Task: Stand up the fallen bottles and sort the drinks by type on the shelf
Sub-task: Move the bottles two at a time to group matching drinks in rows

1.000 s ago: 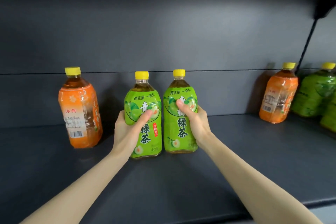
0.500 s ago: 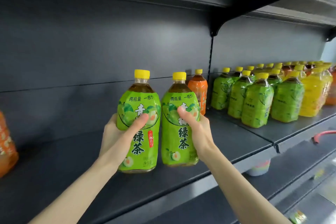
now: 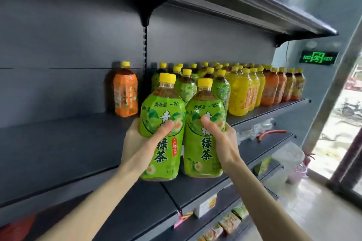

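I hold two upright green tea bottles with yellow caps, lifted off the dark shelf (image 3: 58, 143). My left hand (image 3: 144, 143) grips the left green bottle (image 3: 162, 129). My right hand (image 3: 223, 141) grips the right green bottle (image 3: 203, 133). Both bottles hang in front of a group of green bottles (image 3: 186, 86) standing on the shelf behind them. A single orange bottle (image 3: 125, 92) stands upright to the left of that group, against the back wall.
Right of the green group stand yellow bottles (image 3: 241, 92) and then orange-red bottles (image 3: 274, 86). A shelf bracket (image 3: 145, 17) and upper shelf hang overhead. Red-handled pliers (image 3: 271, 133) lie on the lower shelf, with snack packs below.
Both hands have carried the two green bottles to the right along the shelf, toward the green group. The orange bottle at the far left has dropped out of view.
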A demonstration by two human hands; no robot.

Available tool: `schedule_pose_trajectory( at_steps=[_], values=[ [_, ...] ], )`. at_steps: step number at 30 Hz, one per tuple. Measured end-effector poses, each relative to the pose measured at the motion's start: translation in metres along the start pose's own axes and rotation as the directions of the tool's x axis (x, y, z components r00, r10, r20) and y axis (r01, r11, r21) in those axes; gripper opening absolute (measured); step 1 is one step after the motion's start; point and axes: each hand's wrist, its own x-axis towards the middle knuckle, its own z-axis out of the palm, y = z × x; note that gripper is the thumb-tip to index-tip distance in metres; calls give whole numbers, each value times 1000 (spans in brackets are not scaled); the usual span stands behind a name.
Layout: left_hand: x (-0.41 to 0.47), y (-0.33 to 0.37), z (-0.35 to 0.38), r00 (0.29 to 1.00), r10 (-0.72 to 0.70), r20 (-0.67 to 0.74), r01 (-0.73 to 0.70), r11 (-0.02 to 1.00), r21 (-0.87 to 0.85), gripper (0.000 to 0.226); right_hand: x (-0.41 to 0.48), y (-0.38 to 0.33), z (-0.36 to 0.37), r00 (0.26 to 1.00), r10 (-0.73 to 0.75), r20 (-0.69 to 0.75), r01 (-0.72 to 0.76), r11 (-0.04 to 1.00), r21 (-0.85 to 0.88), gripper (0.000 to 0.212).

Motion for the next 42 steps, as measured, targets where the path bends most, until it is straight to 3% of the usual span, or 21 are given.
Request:
schedule_pose_trajectory(
  at_steps=[12, 18, 22, 26, 31, 35, 42],
  values=[
    [94, -58, 136, 984, 41, -175, -18, 992, 128, 81, 139, 60, -79, 996, -69, -52, 73, 994, 80, 68],
    [123, -85, 166, 957, 65, -284, -26, 990, 139, 87, 202, 72, -79, 996, -84, 0, 83, 995, 58, 107],
    [130, -95, 179, 931, 68, -358, -17, 990, 143, 78, 221, 85, -69, 990, -131, 51, 131, 991, -4, 127],
    [134, -99, 190, 904, 99, -416, -31, 985, 169, 76, 236, 96, -61, 983, -155, 99, 160, 986, -41, 121],
    [136, -104, 199, 856, 186, -483, -67, 965, 253, 80, 254, 100, -62, 963, -259, 80, 271, 919, -287, 107],
    [137, -107, 206, 818, 228, -527, -54, 944, 326, 81, 261, 103, -62, 940, -338, 49, 340, 919, -201, 90],
    [144, -108, 203, 836, 233, -497, -97, 954, 285, 70, 269, 110, -63, 904, -425, 48, 420, 860, -291, 84]
  ],
)
